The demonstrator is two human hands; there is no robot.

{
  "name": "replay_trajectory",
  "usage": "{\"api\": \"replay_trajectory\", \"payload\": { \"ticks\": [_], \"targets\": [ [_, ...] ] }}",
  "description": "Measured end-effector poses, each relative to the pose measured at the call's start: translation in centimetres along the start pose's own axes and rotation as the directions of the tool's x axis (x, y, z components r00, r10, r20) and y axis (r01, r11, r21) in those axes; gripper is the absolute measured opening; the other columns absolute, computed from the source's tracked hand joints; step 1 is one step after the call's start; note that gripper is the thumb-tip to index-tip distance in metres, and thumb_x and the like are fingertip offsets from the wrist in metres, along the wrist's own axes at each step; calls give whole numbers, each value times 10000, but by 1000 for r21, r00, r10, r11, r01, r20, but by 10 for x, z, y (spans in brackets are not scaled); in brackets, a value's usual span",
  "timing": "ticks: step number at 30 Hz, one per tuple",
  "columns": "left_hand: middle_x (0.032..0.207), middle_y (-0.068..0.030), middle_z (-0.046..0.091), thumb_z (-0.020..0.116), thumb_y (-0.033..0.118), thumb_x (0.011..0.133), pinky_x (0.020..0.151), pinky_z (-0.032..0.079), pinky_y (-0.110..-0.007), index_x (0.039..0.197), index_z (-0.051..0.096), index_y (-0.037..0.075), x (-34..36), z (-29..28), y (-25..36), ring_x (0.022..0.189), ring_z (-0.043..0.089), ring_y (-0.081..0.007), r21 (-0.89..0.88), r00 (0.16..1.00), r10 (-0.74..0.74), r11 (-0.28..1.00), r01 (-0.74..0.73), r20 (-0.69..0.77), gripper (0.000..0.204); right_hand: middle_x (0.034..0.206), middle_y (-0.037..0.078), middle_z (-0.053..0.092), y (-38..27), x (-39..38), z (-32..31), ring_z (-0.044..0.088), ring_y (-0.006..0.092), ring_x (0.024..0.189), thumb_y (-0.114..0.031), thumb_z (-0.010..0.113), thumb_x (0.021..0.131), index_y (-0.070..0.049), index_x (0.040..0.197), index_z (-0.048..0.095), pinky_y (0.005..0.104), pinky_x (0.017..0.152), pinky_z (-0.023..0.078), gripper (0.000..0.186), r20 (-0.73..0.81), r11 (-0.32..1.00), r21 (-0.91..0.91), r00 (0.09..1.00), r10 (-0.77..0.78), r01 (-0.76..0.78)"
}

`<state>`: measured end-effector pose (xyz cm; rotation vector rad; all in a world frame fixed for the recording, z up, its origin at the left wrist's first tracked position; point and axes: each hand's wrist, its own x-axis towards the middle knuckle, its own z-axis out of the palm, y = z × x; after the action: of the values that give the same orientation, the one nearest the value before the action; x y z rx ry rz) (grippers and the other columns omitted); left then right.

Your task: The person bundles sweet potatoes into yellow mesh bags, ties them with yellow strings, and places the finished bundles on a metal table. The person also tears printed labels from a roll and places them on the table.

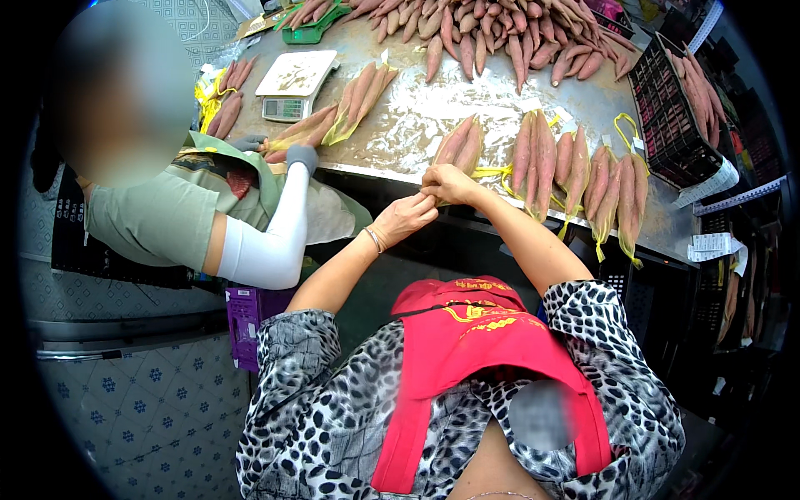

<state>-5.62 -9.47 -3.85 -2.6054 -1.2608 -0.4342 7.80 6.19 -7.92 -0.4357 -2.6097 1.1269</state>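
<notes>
Red apron (492,342) with yellow markings (479,312) over a grey, black-spotted shirt (350,392), plus silvery bracelet (375,241).

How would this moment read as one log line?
left hand, right hand: meeting at near end of bag | filled bags: right, on table | sweet potatoes: piled beyond | grip: unclear

A white scale (296,73) sits on the left of the table (392,133), with a green thing (307,34) just past it, a purple box (242,329) near left, and a black basket (669,121) at the right.

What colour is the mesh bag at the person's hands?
Yellow; the mesh bag shows best in the head view.
</notes>
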Motion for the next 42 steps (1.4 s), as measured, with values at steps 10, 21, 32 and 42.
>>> {"api": "replay_trajectory", "payload": {
  "ticks": [10,21,32,42],
  "targets": [
    [818,-95,626,620,-18,915,639,546,-314,902,552,4,10,55,72,691,641,-182,-821,-41,-937,-324,469,346,72,716,-34,605,-20,-101,63,520,60,627,-131,714,892,-33,896,684,233,580,424,103,-105,483,751,641,760,-450],
    [979,-130,653,656,-34,902,783,573,-303,1059,614,-74,21,82,92,843,666,-216,-729,1,-729,-685,18,685,167,760,-4,644,-41,-121,76,533,60,668,-156,739,882,-10,913,717,222,611,426,150,-198,452,811,553,809,-371],
    [941,-110,685,665,-1,912,766,563,-282,1039,651,-78,17,82,94,818,672,-180,-757,15,-769,-626,188,639,149,800,121,705,-59,-109,76,693,272,775,-271,739,839,-18,855,696,392,722,526,257,-362,600,528,481,799,-601],
    [958,-17,671,624,53,920,782,428,-278,1078,685,44,-1,92,73,826,564,-122,-491,121,-480,-867,88,869,170,931,157,620,-50,-112,87,623,367,908,-226,577,960,-37,915,567,473,783,483,195,-509,792,307,613,605,-527]
  ]
}}
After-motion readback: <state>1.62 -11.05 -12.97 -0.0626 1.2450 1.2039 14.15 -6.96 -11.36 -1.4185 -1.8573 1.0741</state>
